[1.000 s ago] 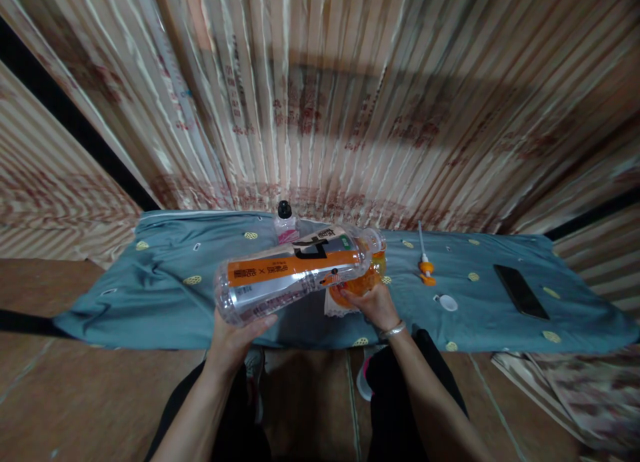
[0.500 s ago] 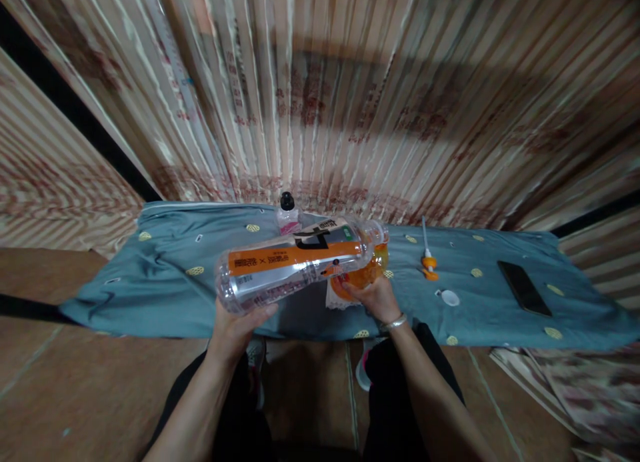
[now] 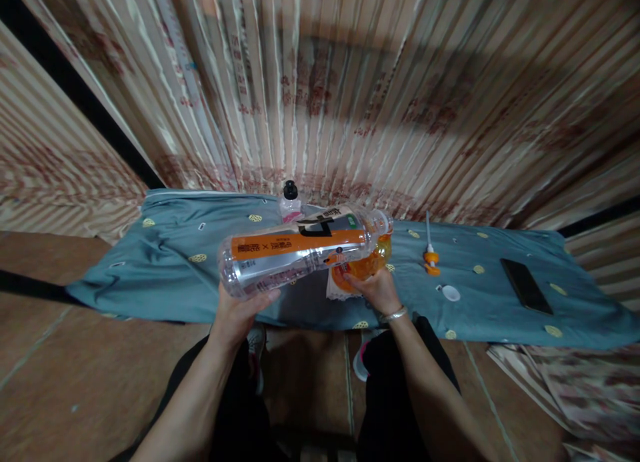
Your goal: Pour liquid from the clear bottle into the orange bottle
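Left hand [image 3: 239, 313] clamped under the base of a large clear plastic bottle with an orange label [image 3: 300, 249], tipped near horizontal, mouth over a small orange translucent container [image 3: 364, 267]. Right hand [image 3: 376, 290] grips that container on the teal-cloth-covered desk [image 3: 165, 275]. Big bottle looks almost empty, so pouring seems mostly done. White cap [image 3: 450, 293] and orange pump head [image 3: 431, 257] lie loose to the right, not yet refitted.
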Demonstrator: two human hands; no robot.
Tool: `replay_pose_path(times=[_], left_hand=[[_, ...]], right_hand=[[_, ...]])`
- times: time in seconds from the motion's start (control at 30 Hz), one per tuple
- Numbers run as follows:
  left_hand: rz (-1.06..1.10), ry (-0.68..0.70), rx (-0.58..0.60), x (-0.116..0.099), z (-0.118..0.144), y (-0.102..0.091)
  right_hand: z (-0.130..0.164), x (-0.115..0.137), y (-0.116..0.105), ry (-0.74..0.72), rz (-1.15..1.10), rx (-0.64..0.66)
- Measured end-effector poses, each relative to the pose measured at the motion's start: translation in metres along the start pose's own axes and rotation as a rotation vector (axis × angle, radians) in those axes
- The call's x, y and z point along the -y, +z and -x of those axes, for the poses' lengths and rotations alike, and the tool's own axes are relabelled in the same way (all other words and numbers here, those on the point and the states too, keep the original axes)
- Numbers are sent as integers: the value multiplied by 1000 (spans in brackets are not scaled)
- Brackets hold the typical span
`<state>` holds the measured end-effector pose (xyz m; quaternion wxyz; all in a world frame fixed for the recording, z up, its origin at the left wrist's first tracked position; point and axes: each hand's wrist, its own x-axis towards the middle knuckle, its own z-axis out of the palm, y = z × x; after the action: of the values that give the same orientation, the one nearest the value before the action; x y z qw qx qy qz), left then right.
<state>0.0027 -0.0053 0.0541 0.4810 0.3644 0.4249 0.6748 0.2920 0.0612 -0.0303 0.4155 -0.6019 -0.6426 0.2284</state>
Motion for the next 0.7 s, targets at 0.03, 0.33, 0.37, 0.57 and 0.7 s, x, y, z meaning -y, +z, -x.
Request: replay_pose_path(times=[0.03, 0.33, 0.37, 0.57, 0.7], left_hand=[[2, -14, -1, -1, 0, 1], [32, 37, -16, 12, -1, -6], [21, 25, -2, 13, -1, -8], [0, 18, 15, 5, 3, -5], [42, 2, -41, 2, 6, 1]], right_hand=[[0, 1, 0, 1, -7, -4], [0, 0, 2, 16, -43, -10], [0, 0, 2, 21, -44, -10], [-1, -2, 4, 37, -68, -20], [-1, -2, 4, 18, -79, 1]])
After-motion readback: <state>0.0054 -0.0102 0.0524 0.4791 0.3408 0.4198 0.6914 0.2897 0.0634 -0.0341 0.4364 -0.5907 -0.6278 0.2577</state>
